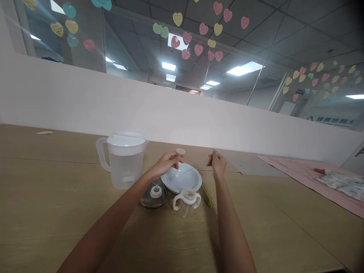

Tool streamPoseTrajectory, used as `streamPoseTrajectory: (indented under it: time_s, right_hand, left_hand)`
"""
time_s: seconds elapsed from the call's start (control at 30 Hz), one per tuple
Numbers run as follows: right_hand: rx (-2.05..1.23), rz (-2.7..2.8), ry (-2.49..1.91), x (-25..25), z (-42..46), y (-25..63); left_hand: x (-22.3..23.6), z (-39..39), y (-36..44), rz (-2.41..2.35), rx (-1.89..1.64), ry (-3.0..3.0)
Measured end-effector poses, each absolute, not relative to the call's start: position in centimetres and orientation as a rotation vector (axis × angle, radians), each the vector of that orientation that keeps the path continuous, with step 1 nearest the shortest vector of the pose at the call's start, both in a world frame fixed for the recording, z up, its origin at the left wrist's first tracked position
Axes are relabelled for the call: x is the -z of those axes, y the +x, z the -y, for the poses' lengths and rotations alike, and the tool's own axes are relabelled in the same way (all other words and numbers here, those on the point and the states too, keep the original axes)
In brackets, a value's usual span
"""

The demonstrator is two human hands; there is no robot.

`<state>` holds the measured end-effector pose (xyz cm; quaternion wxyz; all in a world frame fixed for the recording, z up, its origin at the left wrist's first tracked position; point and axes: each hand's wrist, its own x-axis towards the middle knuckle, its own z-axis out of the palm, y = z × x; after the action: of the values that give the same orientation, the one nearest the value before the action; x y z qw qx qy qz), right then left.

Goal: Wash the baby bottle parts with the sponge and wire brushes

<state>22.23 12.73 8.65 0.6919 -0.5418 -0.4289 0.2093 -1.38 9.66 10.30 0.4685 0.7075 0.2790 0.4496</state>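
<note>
Left of the bowl point(186, 181), a pitcher point(127, 167)

I see both bare arms stretched forward, the hands apart. The left forearm point(113, 225) goes slanting inward, and the left hand point(170, 161) has its fingers a little bent, pointing toward the other hand. The right forearm point(233, 227) stands more straight; the right hand point(218, 165) has its fingers curled inward.

Passage lies between right hand point(218, 163) and pink cloth point(298, 168); bowl point(182, 182), pitcher point(126, 165) and an apparent bottle point(187, 204) block leftward.
</note>
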Motion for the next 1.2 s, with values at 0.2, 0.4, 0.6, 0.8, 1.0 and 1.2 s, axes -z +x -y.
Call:
streamPoseTrajectory:
  time_s: [0.2,0.4,0.6,0.8,1.0,1.2]
  right_hand:
    - [-0.764,1.023,-1.344,-5.3,-14.7,20.8]
    - [-0.839,1.187,-1.399,-6.7,-13.8,20.1]
    - [-1.189,1.794,-1.119,-11.4,-9.7,17.4]
    - [-1.091,1.872,-1.031,-12.5,-8.6,15.7]
    - [-1.040,1.863,-1.031,-11.6,-9.5,15.4]
    - [-0.962,1.989,-1.128,-10.9,-10.2,17.1]
  left_hand:
    - [-10.5,-9.1,-1.5,-0.871,-1.079,1.822]
    - [-10.2,-9.1,-1.5,-0.906,-1.013,1.995]
    - [-8.8,-10.3,-1.1,-0.903,-1.168,1.860]
    - [-8.7,-10.7,-1.2,-0.856,-1.305,1.646]
    - [-9.0,-10.4,-1.2,-0.875,-1.236,1.720]
    - [-11.0,-8.9,-3.9,-1.197,-0.772,2.273]
